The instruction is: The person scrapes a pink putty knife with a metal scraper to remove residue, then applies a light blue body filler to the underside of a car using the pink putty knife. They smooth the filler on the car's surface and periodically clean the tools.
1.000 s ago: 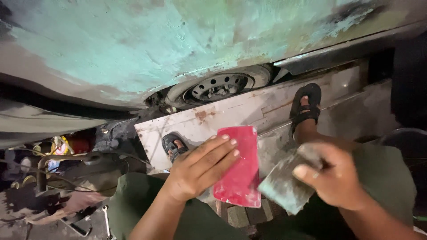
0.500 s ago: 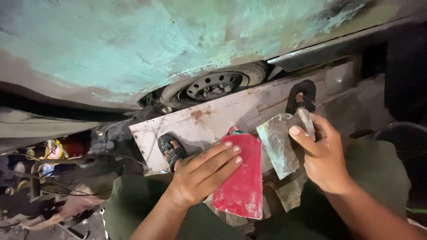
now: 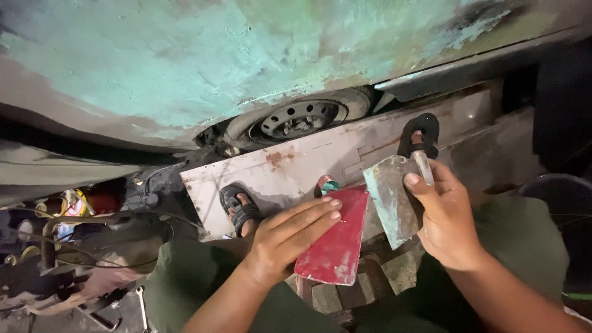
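Looking down from my head camera, my left hand (image 3: 290, 237) lies flat with the fingers stretched out along the top of a red rectangular plastic spreader card (image 3: 333, 237), my thumb hidden beneath it, so I am holding the card pinched between fingers and thumb just above my lap. My right hand (image 3: 447, 219) is closed around the handle of a flat metal putty knife with a worn, greenish-stained blade (image 3: 391, 200); my thumb presses along the pale handle and the blade angles down to the left, its lower edge just beside the right edge of the red card, though I cannot tell whether the two touch. Both tools sit between my knees, which are covered in olive-green trousers (image 3: 197, 277). Beyond them my feet in black strapped sandals (image 3: 239, 208) rest on a pale, rust-spotted flat metal sheet (image 3: 290, 169) lying on the ground. Above that sheet is a dark steel wheel with a tyre (image 3: 296, 120), tucked under a large car body panel coated in patchy turquoise filler (image 3: 203, 55). At the far left lies a clutter of cables and small tins (image 3: 65, 213).
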